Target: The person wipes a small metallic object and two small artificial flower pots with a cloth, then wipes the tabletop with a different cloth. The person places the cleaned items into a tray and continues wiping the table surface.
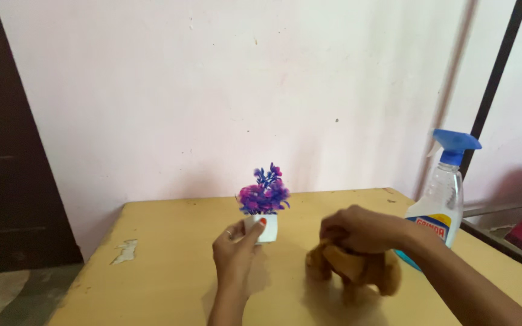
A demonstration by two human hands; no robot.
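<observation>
small white pot [266, 228] with purple and blue artificial flowers [264, 191] stands upright on the yellow table [164, 265], near the table's middle, towards the wall. left hand [234, 249] grips the pot from its left side; thumb closed across the front, fingers behind, a ring visible on one finger. right hand [362, 229] is closed down over a brown cloth [354, 267], bunched and pressed against the table top, just right of the pot and apart from it. clear spray bottle [439, 204] with blue trigger head stands upright behind the right forearm, near the table's right edge. chipped patch on the table's left side. pale pink wall [212, 90] behind.
</observation>
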